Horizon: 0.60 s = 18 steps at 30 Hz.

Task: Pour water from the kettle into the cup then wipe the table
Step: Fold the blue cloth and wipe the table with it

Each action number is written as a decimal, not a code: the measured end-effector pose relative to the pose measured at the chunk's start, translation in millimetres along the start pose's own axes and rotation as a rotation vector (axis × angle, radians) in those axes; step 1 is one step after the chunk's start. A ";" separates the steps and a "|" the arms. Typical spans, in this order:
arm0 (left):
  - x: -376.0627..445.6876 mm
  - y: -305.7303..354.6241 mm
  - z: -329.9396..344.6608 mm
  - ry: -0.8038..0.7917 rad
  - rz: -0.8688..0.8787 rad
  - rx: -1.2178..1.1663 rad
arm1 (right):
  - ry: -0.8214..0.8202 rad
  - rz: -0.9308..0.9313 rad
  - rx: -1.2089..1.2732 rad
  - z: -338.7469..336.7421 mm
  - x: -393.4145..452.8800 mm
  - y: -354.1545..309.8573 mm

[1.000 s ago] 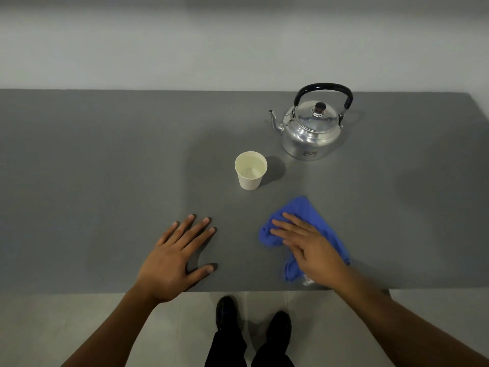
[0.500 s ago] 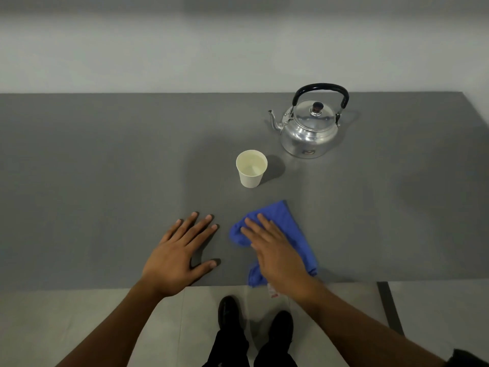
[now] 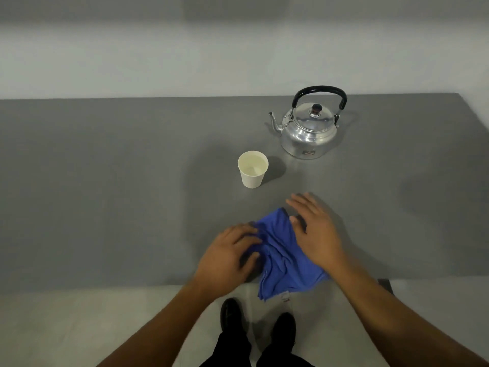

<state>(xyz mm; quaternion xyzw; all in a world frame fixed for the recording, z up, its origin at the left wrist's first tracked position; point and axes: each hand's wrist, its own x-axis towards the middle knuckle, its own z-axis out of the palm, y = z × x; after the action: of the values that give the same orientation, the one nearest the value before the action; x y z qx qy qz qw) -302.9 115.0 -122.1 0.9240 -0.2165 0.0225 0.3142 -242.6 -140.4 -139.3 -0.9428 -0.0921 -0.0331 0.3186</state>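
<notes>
While cup [image 3: 253, 169] sits filled, kettle [image 3: 308, 128] parked far right, we work blue cloth [image 3: 284, 254] at near table [image 3: 105, 194] edge, corner overhanging. Left hand [image 3: 226, 256] fingers curled, pinching left fold; right hand [image 3: 315, 230] flat, fingers spread on top. Cloth soft, limp, bunches easily; we press with palm.

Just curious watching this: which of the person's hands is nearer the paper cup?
Right. The right hand lies on the blue cloth, fingertips reaching toward the paper cup. The left hand grips the cloth's left edge, nearer the table's front.
</notes>
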 end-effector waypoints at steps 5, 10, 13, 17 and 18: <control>32.1 57.0 48.1 -0.101 0.048 -0.026 | -0.168 -0.106 -0.226 -11.9 16.8 25.7; 27.2 58.9 67.4 -0.260 -0.041 0.234 | -0.222 -0.220 -0.220 -10.0 12.6 37.9; 10.3 41.3 58.0 -0.275 0.007 0.275 | -0.192 -0.214 -0.264 -5.7 16.5 37.7; -23.9 6.0 24.7 -0.239 0.039 0.305 | -0.156 -0.214 -0.302 -2.9 16.8 36.7; -31.4 -4.2 14.8 -0.220 0.028 0.285 | -0.147 -0.213 -0.306 -2.6 15.2 37.6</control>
<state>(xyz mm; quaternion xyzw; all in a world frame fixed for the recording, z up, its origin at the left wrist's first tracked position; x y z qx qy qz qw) -331.0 121.4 -141.9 0.9530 -0.2572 -0.0439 0.1541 -220.4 -168.9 -157.8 -0.9650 -0.2084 -0.0115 0.1590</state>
